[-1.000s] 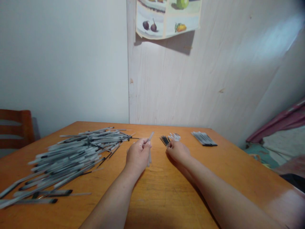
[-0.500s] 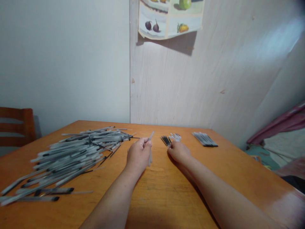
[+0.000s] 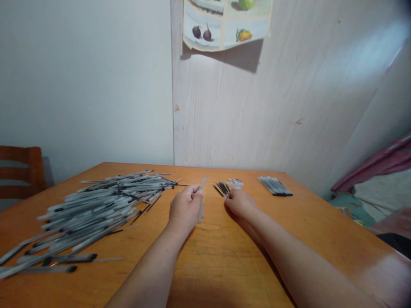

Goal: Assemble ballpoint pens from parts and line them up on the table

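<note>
My left hand (image 3: 185, 208) is closed round a clear pen barrel (image 3: 201, 193) that sticks up past my fingers over the middle of the wooden table (image 3: 205, 256). My right hand (image 3: 239, 202) rests just to its right, fingers pinched at a small bunch of thin black refills (image 3: 221, 188). What the fingertips grip is hidden. A little cluster of pale small parts (image 3: 235, 184) lies just beyond that hand. A big loose pile of grey pens and barrels (image 3: 96, 207) spreads over the table's left side.
A neat row of finished pens (image 3: 275, 186) lies at the table's far right. A wooden chair (image 3: 21, 171) stands at the left edge. A panelled wall with a fruit poster (image 3: 224, 23) rises behind the table. Bedding (image 3: 375, 188) lies to the right.
Both hands have stayed almost in place. The black refills by my right hand have shifted slightly to the left. The view has wobbled a little.
</note>
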Action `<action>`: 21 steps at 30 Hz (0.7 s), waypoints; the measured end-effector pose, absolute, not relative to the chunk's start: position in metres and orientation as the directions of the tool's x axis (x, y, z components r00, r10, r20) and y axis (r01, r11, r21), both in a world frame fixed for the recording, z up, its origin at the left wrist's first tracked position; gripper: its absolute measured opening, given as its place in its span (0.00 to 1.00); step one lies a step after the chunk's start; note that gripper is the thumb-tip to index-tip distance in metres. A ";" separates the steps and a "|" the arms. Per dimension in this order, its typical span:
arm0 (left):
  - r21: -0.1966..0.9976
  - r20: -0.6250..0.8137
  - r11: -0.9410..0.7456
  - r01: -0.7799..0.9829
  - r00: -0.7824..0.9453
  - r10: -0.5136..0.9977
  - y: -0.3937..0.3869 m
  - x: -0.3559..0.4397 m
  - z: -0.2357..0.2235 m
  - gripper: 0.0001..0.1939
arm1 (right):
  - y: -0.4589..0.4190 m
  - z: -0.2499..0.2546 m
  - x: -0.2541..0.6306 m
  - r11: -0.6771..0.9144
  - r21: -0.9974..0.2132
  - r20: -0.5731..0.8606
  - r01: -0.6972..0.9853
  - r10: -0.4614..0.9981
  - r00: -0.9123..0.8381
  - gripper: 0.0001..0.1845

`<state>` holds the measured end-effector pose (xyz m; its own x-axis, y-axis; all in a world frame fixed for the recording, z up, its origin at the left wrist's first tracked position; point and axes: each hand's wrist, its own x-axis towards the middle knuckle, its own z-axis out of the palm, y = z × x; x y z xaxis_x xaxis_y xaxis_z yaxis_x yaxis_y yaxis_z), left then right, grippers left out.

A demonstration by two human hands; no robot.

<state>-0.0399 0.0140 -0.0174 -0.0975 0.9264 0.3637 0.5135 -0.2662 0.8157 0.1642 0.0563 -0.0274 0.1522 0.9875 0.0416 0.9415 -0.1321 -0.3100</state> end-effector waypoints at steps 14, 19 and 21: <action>0.804 0.363 -0.259 0.535 -0.098 0.927 0.012 -0.040 -0.015 0.15 | 0.058 -0.027 0.163 -0.164 -0.330 0.014 0.929 0.984 0.179 0.10; 0.804 0.365 -0.258 0.535 -0.102 0.926 0.012 -0.040 -0.015 0.15 | 0.059 -0.028 0.167 -0.132 -0.382 -0.013 0.915 0.990 0.138 0.06; 0.805 0.369 -0.264 0.532 -0.099 0.924 0.013 -0.040 -0.015 0.15 | 0.060 -0.029 0.168 -0.125 -0.385 -0.014 0.914 0.991 0.130 0.06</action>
